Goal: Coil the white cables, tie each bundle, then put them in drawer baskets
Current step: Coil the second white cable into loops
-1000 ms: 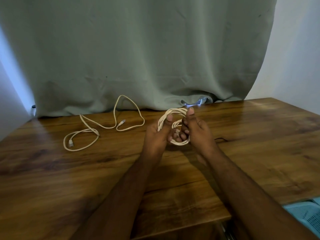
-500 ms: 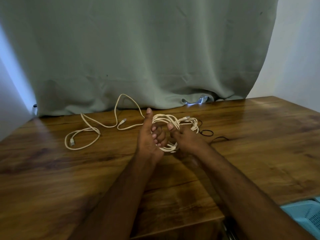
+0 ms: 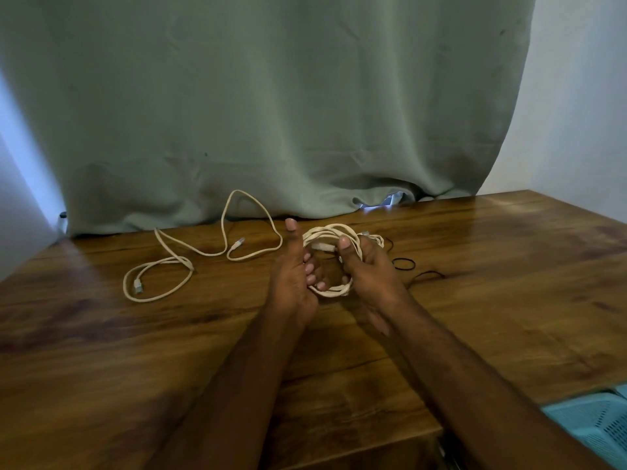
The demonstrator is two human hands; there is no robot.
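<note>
**White cable coil held between both my hands**

White cable coil [image 3: 334,262] sits between my two hands, raised just above the wooden bench [image 3: 475,300], roughly at its middle and near the curtain. My left hand [image 3: 293,276] has its grip curled into the loops from the left side: the fingertips show inside the ring of cable, and the thumb stands straight up, apart from the strands. My right hand [image 3: 369,269] has its grip clamped on the right side of the same coil, thumb laid over the top strands and fingers wrapped round from behind. One plug end lies across the top of the bundle, close to my right thumb.

Off to the left, a second white cable [image 3: 203,252] lies loose on the bench, uncoiled, its wide loops running back toward the curtain, with a plug at each visible end. It is well apart from my hands.

Just to the right of the coil, a small black band [image 3: 403,264] lies flat on the wood, and beside it a thin dark cord [image 3: 429,274] curves across the surface.

A grey-green curtain [image 3: 271,113] hangs behind the bench, its hem resting on the far edge. At the lower right corner, beyond the bench edge, part of a light blue perforated basket [image 3: 590,424] shows.
</note>
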